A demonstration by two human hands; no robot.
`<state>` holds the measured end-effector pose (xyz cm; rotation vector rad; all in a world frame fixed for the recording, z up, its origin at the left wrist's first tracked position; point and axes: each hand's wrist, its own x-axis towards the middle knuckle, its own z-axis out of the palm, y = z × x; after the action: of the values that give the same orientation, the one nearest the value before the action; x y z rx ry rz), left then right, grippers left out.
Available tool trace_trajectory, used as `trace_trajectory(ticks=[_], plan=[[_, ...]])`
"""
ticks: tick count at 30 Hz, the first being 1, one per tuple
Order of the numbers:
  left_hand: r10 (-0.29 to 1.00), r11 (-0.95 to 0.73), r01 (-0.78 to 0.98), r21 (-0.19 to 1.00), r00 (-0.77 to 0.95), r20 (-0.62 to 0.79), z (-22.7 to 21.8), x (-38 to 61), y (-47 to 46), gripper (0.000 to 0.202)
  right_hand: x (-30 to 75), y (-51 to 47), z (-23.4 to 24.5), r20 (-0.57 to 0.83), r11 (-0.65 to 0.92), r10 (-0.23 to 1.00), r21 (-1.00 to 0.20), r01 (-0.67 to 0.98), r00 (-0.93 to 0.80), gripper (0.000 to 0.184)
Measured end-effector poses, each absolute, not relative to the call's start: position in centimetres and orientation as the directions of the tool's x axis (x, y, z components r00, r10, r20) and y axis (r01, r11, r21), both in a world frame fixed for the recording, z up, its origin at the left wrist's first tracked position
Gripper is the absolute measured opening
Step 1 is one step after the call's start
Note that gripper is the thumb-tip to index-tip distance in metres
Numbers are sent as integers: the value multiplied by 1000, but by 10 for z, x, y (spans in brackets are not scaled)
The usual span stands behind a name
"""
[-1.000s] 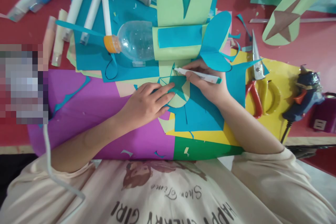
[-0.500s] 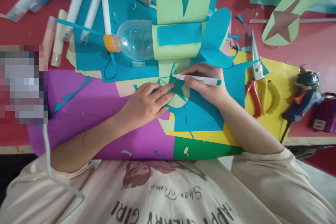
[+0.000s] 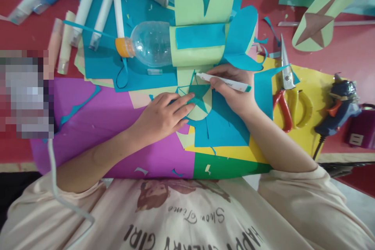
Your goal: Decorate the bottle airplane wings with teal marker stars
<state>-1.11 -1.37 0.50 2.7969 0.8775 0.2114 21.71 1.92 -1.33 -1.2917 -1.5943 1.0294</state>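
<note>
My right hand (image 3: 234, 88) grips a white marker (image 3: 224, 82) with a green end, its tip at the upper point of a star (image 3: 199, 95). The star is drawn on the near light-green paper wing (image 3: 202, 114) and is partly coloured green; its upper and left points show only outlines. My left hand (image 3: 168, 113) lies flat with fingers stretched over the wing's left side. Above both hands lies a clear plastic bottle (image 3: 150, 43) with an orange cap (image 3: 123, 47), wrapped in light-green paper with a blue strip (image 3: 200, 37). Blue paper tail pieces (image 3: 241, 39) stand at its right end.
Scissors (image 3: 288, 82) with red and yellow handles and a blue glue gun (image 3: 336, 113) lie at the right. Several markers (image 3: 101, 19) are at the upper left. A paper wing with a brown star (image 3: 316, 25) is at the upper right. Purple paper (image 3: 117, 125) spreads under my left arm.
My right hand has moved the marker tip slightly up and right, toward the star's upper point. The bottle and tail have shifted very slightly. My left hand stays in place.
</note>
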Motion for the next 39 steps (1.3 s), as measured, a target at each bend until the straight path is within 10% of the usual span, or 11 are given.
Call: trace_trajectory(ticks=[39], plan=[[561, -825, 534, 186, 814, 151, 4, -11, -14, 28, 219, 16, -15, 92, 158, 977, -920, 358, -193, 14]])
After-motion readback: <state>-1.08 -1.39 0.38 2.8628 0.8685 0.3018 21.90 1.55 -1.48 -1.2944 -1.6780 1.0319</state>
